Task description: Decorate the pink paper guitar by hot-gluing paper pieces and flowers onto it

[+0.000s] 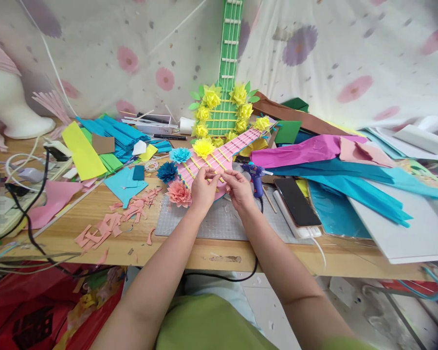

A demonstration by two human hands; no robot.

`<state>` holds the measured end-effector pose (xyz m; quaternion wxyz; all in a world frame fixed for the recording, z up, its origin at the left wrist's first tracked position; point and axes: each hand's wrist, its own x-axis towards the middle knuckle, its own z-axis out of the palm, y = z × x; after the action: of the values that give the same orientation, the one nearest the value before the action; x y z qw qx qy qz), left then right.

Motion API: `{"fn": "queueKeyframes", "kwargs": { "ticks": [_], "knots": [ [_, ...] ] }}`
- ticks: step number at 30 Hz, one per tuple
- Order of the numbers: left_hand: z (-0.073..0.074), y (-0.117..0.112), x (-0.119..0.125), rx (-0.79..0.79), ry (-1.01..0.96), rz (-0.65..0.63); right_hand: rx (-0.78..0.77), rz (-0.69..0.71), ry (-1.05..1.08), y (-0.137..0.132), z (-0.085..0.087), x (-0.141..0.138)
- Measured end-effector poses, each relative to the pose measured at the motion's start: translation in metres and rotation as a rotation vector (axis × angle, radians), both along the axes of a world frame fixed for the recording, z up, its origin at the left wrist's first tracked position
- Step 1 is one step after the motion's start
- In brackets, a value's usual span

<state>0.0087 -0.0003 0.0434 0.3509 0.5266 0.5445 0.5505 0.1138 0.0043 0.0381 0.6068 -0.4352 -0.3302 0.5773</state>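
Observation:
My left hand (204, 187) and my right hand (238, 188) meet over the body of a pink paper guitar (224, 156). The fingertips of both are pinched close together; whatever lies between them is too small to make out. Paper flowers sit along the guitar's left side: a yellow one (203, 147), a light blue one (180, 155), a dark blue one (167, 172) and a coral one (179, 193). Behind it stands a green paper guitar (222, 116) trimmed with yellow flowers. Just right of my right hand is a blue glue gun (255, 179).
Under the guitar lies a grey cutting mat (175, 224). Coral paper scraps (104, 228) and a light blue sheet (126, 185) are on the left. A black phone (297, 201) rests on a white box at right, near crepe paper (295, 151). Cables (29, 214) run along the left edge.

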Motion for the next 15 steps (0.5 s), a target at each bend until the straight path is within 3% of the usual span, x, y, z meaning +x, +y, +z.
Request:
{"fn": "queueKeyframes", "kwargs": {
  "ticks": [4, 10, 12, 15],
  "knots": [
    [0.001, 0.002, -0.009, 0.008, 0.002, 0.027, 0.096, -0.097, -0.17, -0.001, 0.014, 0.021],
    [0.01, 0.009, -0.024, 0.102, 0.021, 0.102, 0.466, -0.673, -0.667, 0.0, 0.037, 0.094],
    [0.012, 0.01, -0.024, 0.113, -0.002, 0.112, 0.43, -0.672, -0.866, 0.005, 0.03, 0.112],
    [0.014, 0.009, -0.023, 0.099, -0.053, 0.097, 0.256, -0.467, -1.082, 0.018, 0.005, 0.118]
  ]
}}
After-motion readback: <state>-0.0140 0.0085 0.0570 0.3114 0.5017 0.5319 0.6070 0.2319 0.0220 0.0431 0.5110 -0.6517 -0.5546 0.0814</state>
